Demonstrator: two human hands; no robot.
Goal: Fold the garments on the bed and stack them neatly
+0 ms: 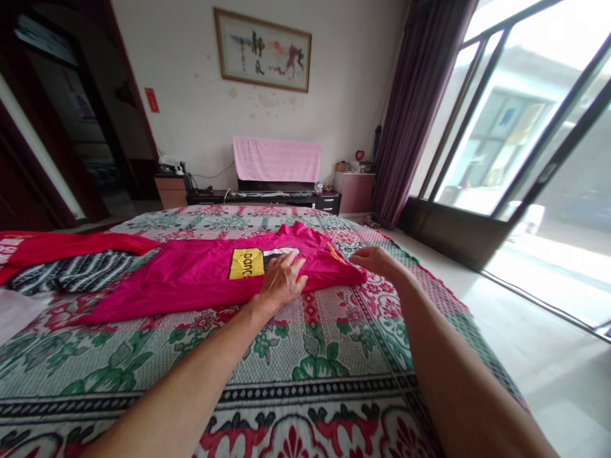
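Note:
A bright pink T-shirt [191, 277] with a yellow printed patch lies spread across the patterned bedspread [305, 356]. My left hand [282, 280] rests flat on the shirt just right of the patch, fingers stretched out. My right hand [375, 259] sits at the shirt's right end, near the sleeve and collar, with its fingers curled at the cloth edge; whether it pinches the fabric is unclear.
A red garment [71, 245] and a black-and-white striped one [76, 272] lie on the bed's left side. Beyond the bed stands a low cabinet with a pink towel [275, 159] draped over something. Glass doors and a curtain fill the right; the bed's edge drops to a tiled floor.

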